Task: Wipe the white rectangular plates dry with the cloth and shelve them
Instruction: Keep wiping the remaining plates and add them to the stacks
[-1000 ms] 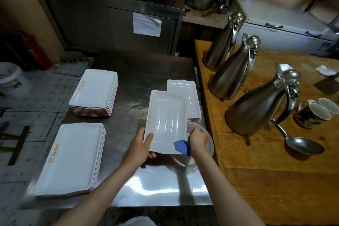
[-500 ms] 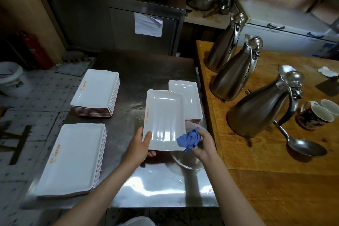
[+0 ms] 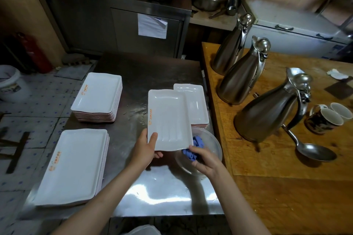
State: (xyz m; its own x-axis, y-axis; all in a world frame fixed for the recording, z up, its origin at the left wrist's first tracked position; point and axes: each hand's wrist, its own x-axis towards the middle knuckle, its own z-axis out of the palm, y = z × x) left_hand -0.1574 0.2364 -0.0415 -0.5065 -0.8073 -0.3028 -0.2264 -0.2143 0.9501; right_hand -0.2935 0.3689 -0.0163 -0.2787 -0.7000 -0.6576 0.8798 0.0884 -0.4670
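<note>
- Over the steel desk [image 3: 152, 196], the left hand [image 3: 144, 151] is gripping a white plate [image 3: 169, 118] — thumb on top.
- Right hand [image 3: 205, 160] is clutching the blue cloth [image 3: 191, 153] — grip closed around it.

Three steel jugs stand on the wooden table [image 3: 286, 192] at the right: one at the back [image 3: 232, 47], one in the middle [image 3: 242, 76] and the nearest [image 3: 267, 112]. A metal ladle [image 3: 313, 151] lies beside the nearest jug, with two mugs [image 3: 328, 119] just behind it (the closer one dark-patterned). A clear bowl [image 3: 212, 150] sits on the steel table [image 3: 152, 74]. A white bucket [image 3: 11, 84] stands on the tiled floor at the left.
</note>
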